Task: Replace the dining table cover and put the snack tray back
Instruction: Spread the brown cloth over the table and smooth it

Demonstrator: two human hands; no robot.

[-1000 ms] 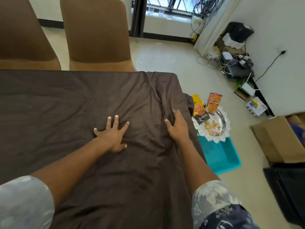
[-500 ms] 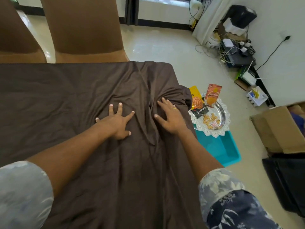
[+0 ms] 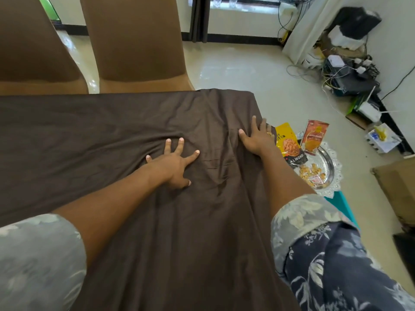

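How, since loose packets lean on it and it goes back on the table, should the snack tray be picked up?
Grip the snack tray by its lacy rim, left hand and right hand on opposite sides, from the open floor side, kept level: it is round and shallow, and the almond packet and orange packet probably stand loose.

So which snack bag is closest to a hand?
The yellow and black almonds bag: it leans right beside the right hand. The orange bag stands farther away, past the yellow one.
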